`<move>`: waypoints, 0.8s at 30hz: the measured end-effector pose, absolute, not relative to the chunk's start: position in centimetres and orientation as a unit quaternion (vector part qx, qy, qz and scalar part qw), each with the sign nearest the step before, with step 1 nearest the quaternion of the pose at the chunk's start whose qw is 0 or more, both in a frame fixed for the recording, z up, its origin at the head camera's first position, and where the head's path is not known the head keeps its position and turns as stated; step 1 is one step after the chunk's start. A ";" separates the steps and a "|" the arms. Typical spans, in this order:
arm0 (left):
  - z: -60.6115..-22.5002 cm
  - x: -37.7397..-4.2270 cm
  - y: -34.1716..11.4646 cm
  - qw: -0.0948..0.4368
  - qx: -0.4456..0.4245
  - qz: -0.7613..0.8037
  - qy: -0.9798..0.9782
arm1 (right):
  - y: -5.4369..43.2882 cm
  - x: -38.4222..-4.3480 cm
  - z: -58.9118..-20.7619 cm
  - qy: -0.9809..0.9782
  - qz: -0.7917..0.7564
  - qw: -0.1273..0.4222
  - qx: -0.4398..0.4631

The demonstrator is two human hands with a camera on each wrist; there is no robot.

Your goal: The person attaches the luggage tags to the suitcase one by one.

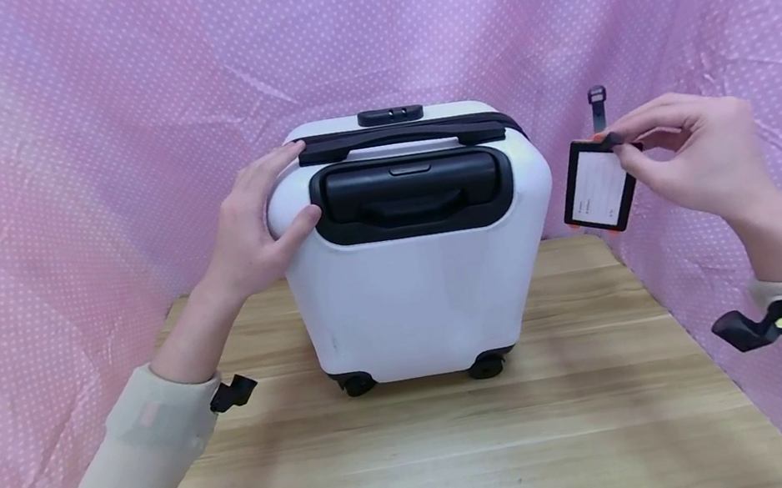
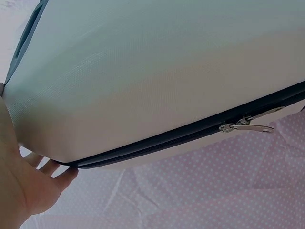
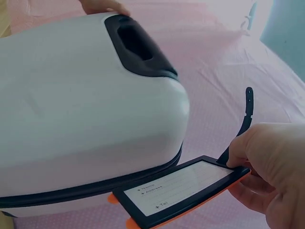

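Note:
A white hard-shell suitcase (image 1: pixel 414 299) stands upright on its wheels, with a black carry handle (image 1: pixel 405 137) across its top edge. My left hand (image 1: pixel 254 218) rests on the suitcase's upper left corner, fingers spread over the top and thumb on the front near the black recess. Off to the suitcase's right, my right hand (image 1: pixel 699 147) pinches a luggage tag (image 1: pixel 598 188) near its strap end. The tag has a black frame, orange edges and a white card with printed lines. Its black strap (image 3: pixel 249 102) sticks up, loose at the far end.
The suitcase stands on a wooden table (image 1: pixel 423 458). Behind and on both sides hangs a pink dotted cloth (image 1: pixel 113 108). A black combination lock (image 1: pixel 390 115) sits on the suitcase top. Metal zipper pulls (image 2: pixel 248 128) show on the suitcase's side.

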State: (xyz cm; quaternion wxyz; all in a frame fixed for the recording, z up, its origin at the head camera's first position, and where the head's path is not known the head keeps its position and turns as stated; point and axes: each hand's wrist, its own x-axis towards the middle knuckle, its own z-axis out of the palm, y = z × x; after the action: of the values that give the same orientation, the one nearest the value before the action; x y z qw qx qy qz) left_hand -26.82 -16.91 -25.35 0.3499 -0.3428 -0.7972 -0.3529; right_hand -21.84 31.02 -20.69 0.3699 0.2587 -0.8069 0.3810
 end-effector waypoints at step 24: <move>-23.4 -24.7 -14.6 0.421 -0.362 -0.332 -0.762 | 25.8 -18.3 -16.1 -0.783 0.360 0.415 0.292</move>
State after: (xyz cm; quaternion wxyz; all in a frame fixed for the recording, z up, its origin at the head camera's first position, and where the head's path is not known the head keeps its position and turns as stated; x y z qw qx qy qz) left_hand -24.74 -14.59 -23.40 0.4214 -0.3621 -0.7624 -0.3317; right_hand -18.32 25.78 -16.15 0.4148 0.2924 -0.7829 0.3599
